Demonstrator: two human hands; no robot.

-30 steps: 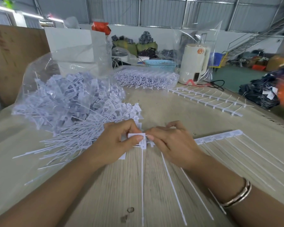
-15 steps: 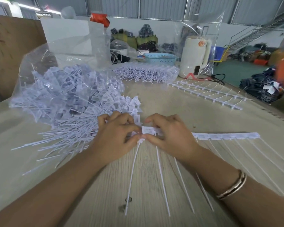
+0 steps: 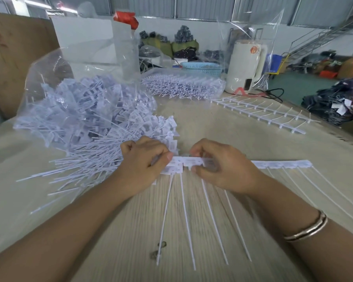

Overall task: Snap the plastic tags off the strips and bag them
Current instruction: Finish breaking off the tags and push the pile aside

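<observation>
A white strip of plastic tags (image 3: 281,164) lies across the table in front of me, its long thin tails pointing toward me. My left hand (image 3: 144,169) pinches the end tags (image 3: 174,166) at the strip's left end. My right hand (image 3: 220,165) grips the strip just to the right of them. To the left lies a clear plastic bag (image 3: 55,92) with a big heap of loose snapped tags (image 3: 94,127) spilling out of its mouth.
A second tag strip (image 3: 259,113) lies at the far right of the table. Another bag of tags (image 3: 183,86) sits at the back, beside a white kettle (image 3: 246,66) and a blue basket (image 3: 201,68). A cardboard box (image 3: 14,49) stands at far left.
The strip has slid to the right and the hands have shifted along it. My left hand now holds two tags at the strip's end instead of one.
</observation>
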